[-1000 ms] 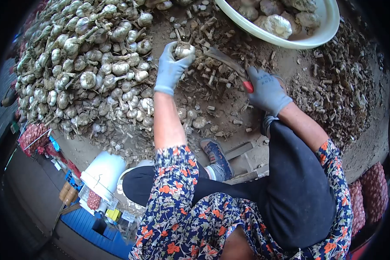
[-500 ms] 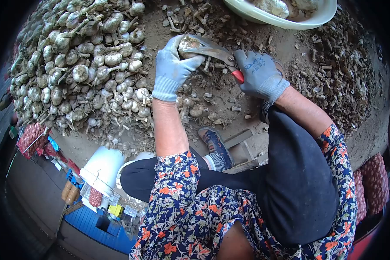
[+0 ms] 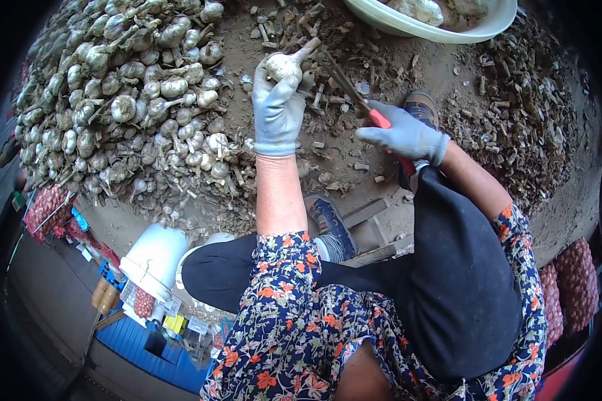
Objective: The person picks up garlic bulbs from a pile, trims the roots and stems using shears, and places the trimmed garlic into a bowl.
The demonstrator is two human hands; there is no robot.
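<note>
A whitish garlic bulb (image 3: 283, 68) with its stem pointing up and to the right sits in the fingers of my left hand (image 3: 277, 119), which wears a grey glove. In my right hand (image 3: 411, 136), also gloved, is a pair of pruning shears (image 3: 348, 85) with red handles. Its long dark blades point up and left, just right of the stem and seemingly apart from it. Seen nearly edge-on, the blades do not show how far they are spread. The glove covers part of the handles.
A large heap of garlic bulbs (image 3: 124, 107) fills the left side. Cut stems and dry scraps (image 3: 515, 127) cover the ground at right. A pale basin (image 3: 441, 33) holding bulbs stands at the top. White bucket (image 3: 157, 257) and red net sacks (image 3: 577, 284) lie near the lower edges.
The shears have swung away from the garlic, and my right hand has lowered slightly. My left hand has shifted a little right and turned, so the bulb and its stem now show.
</note>
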